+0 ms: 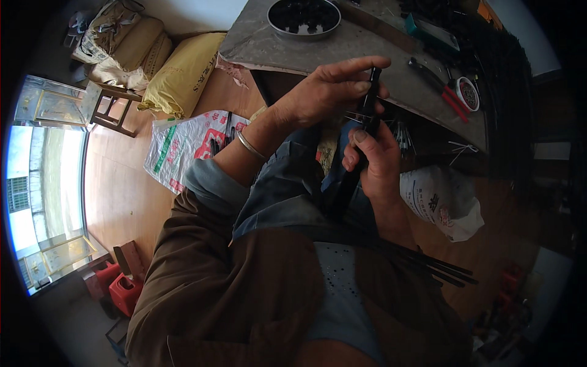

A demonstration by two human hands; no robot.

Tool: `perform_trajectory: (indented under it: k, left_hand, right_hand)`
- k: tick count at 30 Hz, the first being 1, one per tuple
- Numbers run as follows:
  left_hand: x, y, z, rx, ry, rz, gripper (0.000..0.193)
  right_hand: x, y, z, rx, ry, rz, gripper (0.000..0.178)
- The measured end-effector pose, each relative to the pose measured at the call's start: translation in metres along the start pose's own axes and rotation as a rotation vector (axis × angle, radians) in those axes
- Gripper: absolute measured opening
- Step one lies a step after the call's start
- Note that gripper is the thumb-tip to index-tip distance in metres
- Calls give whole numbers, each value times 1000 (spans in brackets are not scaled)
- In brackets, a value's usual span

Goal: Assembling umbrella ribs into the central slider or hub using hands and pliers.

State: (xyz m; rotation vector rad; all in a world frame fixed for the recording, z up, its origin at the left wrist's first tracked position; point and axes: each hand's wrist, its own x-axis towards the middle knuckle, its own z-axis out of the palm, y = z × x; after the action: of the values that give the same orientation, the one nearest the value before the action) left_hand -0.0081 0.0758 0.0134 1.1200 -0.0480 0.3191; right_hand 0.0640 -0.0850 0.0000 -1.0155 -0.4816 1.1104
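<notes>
The two hands work close together over the lap, both closed on one dark piece. The right hand (378,153) grips the black bar (372,98) lower down, thumb laid along it. The left hand (327,92) has its fingers about the bar's upper end, forefinger stretched out past the tip. The bar stands tilted, running down toward the jeans (275,189), its lower part lost in shadow. A thin pale strand crosses near it, between the hands.

A silver bracelet (251,145) circles the left wrist. Slim black rods (449,270) lie across the lap and jut out to the right.

Beyond the hands is the grey counter (247,46). On it sit a round metal bowl (306,37) of black pieces, a red-handled tool (454,105), a small white tub (472,109) just beside those handles, and a teal box (431,33).

A white bag (437,196) rests below the counter at right. On the wooden floor (125,189) at left, more dark rods (228,129) lie on a printed plastic sheet (174,147). Past it are a yellow sack (189,70) and a wooden stool (116,110).
</notes>
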Motion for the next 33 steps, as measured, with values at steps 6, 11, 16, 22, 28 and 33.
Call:
perform_trajectory:
  k: [6,11,16,22,28,33]
  left_hand:
    - [2,-6,-4,-99,-72,34,47]
    - [2,-10,-7,-155,-112,62,46]
    - [1,-14,-8,-239,-104,62,46]
    - [-5,-16,-4,-331,-35,33,43]
    - [-5,-14,-4,-316,-55,46,43]
    - [-15,-6,13,10,178,-15,57]
  right_hand:
    - [0,0,0,-1,1,12,17]
    - [0,0,0,3,-21,0,17]
    - [1,0,2,39,17,-16,12]
    - [3,0,-5,72,-73,35,19]
    - [2,0,-11,138,-112,83,20]
    - [3,2,-8,162,-24,19,16]
